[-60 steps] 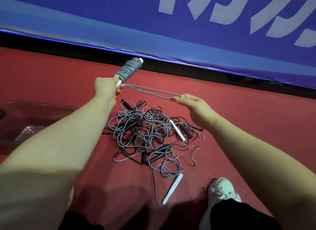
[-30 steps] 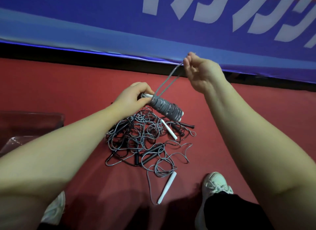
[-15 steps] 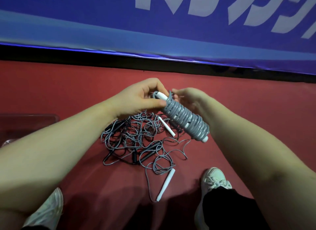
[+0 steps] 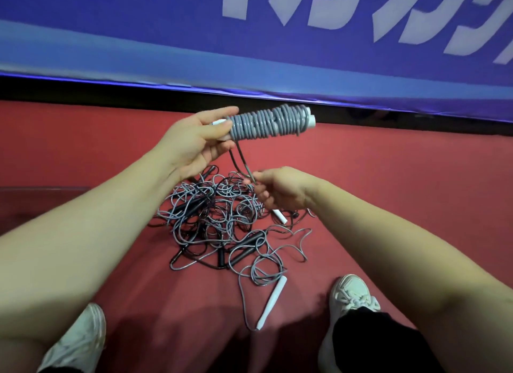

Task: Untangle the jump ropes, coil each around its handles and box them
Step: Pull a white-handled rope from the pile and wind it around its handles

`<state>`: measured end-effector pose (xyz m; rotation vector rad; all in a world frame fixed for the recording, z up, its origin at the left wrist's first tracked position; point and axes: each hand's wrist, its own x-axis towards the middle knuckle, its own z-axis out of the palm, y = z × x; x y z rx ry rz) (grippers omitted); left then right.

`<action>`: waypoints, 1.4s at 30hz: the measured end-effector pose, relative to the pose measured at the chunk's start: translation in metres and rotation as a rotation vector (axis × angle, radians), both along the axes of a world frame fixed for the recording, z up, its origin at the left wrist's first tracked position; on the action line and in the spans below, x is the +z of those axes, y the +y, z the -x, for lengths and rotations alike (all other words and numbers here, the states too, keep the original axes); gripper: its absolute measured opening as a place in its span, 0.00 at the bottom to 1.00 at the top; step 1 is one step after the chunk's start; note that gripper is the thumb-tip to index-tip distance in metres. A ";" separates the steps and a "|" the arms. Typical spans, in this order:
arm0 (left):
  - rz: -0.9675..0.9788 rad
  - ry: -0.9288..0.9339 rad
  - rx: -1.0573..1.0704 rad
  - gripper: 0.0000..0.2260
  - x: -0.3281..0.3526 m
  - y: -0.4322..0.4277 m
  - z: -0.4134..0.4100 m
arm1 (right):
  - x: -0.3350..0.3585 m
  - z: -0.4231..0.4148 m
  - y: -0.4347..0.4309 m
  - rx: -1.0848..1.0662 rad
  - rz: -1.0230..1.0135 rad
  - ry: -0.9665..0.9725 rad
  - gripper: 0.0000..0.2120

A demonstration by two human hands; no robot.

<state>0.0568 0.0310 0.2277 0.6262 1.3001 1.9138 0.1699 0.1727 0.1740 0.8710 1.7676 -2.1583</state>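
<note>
Gripping coiled rope (image 4: pixel 266 124), left hand (image 4: pixel 194 142); right hand (image 4: pixel 280 191) pinching loop (image 4: pixel 238 161); red floor (image 4: pixel 388 192), blue banner (image 4: pixel 138 26).

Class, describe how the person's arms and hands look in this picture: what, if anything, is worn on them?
The left arm and right arm are bare as far up as the view shows, with no sleeves. The left hand and the right hand wear no gloves, and no watch, bracelet or ring is visible.

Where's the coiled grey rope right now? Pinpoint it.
In the head view, the coiled grey rope is held up centre-frame by the left hand, above the tangled pile on the red floor.
</note>
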 end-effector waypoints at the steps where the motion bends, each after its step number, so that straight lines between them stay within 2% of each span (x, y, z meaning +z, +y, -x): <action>1: 0.015 0.003 0.014 0.10 0.001 0.001 0.001 | 0.000 -0.001 -0.001 0.017 0.026 -0.020 0.15; 3: 0.066 0.006 0.059 0.08 0.000 0.001 0.003 | 0.004 -0.001 -0.003 0.033 -0.053 -0.045 0.15; 4: 0.091 -0.002 0.084 0.07 -0.001 0.001 0.004 | 0.005 0.000 -0.004 0.062 -0.218 -0.041 0.14; 5: 0.111 -0.018 0.108 0.06 -0.003 0.001 0.004 | 0.008 0.001 -0.005 0.114 -0.469 -0.040 0.13; 7: 0.132 -0.064 0.160 0.05 -0.005 0.003 0.004 | 0.012 0.006 -0.008 0.185 -0.942 0.007 0.22; 8: 0.131 -0.085 0.181 0.05 -0.006 0.004 0.004 | 0.014 0.009 -0.012 0.186 -1.030 0.067 0.28; 11: 0.108 -0.140 0.197 0.07 -0.005 0.008 0.004 | 0.018 0.018 -0.028 0.143 -0.926 0.257 0.34; 16: 0.075 -0.236 0.187 0.05 0.000 0.010 -0.002 | 0.013 0.036 -0.045 0.055 -0.734 0.374 0.25; 20: 0.029 -0.293 0.176 0.05 0.006 0.010 -0.005 | 0.010 0.046 -0.049 -0.005 -0.964 0.369 0.16; 25: -0.022 -0.369 0.161 0.06 0.010 0.011 -0.003 | 0.012 0.049 -0.056 -0.072 -1.049 0.320 0.18; 29: -0.031 -0.423 0.171 0.07 0.012 0.011 -0.001 | 0.015 0.050 -0.054 -0.102 -1.239 0.275 0.12; 31: -0.028 -0.426 0.194 0.07 0.013 0.010 0.002 | 0.019 0.048 -0.050 -0.098 -1.161 0.317 0.12; 33: -0.034 -0.433 0.242 0.07 0.013 0.007 0.008 | 0.024 0.048 -0.047 -0.071 -0.954 0.369 0.12; 35: -0.046 -0.473 0.296 0.07 0.010 0.003 0.017 | 0.027 0.047 -0.045 0.012 -0.902 0.355 0.10; 38: -0.035 -0.531 0.325 0.06 0.002 -0.001 0.022 | 0.031 0.045 -0.038 0.186 -1.065 0.234 0.11; 40: -0.013 -0.559 0.301 0.05 -0.003 -0.001 0.020 | 0.034 0.043 -0.028 0.298 -1.359 0.033 0.12; 42: 0.004 -0.578 0.260 0.04 -0.006 0.000 0.017 | 0.036 0.040 -0.021 0.323 -1.704 -0.142 0.15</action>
